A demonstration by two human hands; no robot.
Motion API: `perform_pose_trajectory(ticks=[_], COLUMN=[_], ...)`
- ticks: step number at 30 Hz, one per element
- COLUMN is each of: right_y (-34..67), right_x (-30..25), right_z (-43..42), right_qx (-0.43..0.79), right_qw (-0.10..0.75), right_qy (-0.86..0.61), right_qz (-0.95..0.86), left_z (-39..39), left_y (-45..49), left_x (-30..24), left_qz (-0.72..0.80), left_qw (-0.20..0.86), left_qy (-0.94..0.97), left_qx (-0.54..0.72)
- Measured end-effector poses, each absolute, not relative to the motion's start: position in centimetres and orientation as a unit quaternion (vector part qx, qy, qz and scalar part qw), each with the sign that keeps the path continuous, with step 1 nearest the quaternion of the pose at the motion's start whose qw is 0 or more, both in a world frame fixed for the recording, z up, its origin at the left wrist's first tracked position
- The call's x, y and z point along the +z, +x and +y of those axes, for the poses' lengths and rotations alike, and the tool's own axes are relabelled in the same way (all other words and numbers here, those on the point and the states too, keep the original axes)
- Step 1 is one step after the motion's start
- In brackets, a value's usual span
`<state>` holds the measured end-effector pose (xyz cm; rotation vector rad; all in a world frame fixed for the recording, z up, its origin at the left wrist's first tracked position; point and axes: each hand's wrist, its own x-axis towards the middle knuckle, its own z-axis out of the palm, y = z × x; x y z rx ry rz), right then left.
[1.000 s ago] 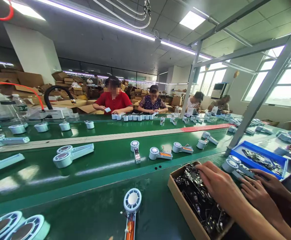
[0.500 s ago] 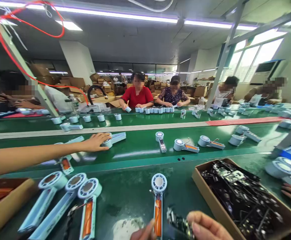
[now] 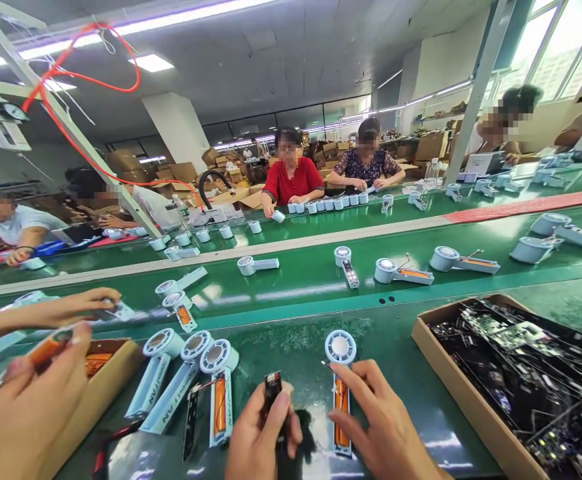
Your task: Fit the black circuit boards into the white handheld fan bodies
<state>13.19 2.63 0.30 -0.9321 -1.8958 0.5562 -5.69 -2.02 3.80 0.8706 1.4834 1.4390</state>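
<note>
My left hand (image 3: 258,437) is at the bottom centre, closed around a small black circuit board (image 3: 271,388) that stands upright between thumb and fingers. My right hand (image 3: 378,427) lies beside it with fingers spread, its fingertips resting on the handle of an open pale-blue hand fan (image 3: 341,373). That fan lies flat on the green bench (image 3: 295,340), round head away from me, with an orange battery (image 3: 341,403) showing in its handle. Nothing is gripped in my right hand.
A cardboard box of black circuit boards (image 3: 515,373) sits at the right. Three more open fans (image 3: 191,373) lie to the left. A co-worker's hand (image 3: 31,400) holds an orange battery over another box (image 3: 105,373). Fans ride the conveyor (image 3: 311,273); people sit across it.
The view has swung left from the board box. My left hand has raised the circuit board, and my right hand has come down onto the fan. The co-worker's arm has drawn back from the conveyor.
</note>
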Motion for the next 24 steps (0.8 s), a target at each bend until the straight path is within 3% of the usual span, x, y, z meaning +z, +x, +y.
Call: perform_pose_trajectory(ticks=[5, 12, 18, 24], right_y=[11.7, 11.6, 11.5, 11.6], right_x=[0.9, 0.4, -0.2, -1.5], right_z=[4.2, 4.6, 3.3, 2.7], right_qx=[0.236, 0.258, 0.235, 0.285], right_qw=[0.479, 0.482, 0.451, 0.418], right_qy=[-0.412, -0.41, -0.338, -0.335], right_qz=[-0.739, -0.73, -0.792, -0.795], left_z=[1.8, 3.1, -0.2, -1.7], left_y=[-5.7, -4.7, -4.3, -3.8], left_x=[4.2, 4.8, 0.9, 0.1], left_qz=[0.648, 0.635, 0.563, 0.545], left_qw=[0.391, 0.374, 0.59, 0.62], left_qy=[0.456, 0.541, 0.356, 0.285], left_qx=[0.468, 0.405, 0.456, 0.486])
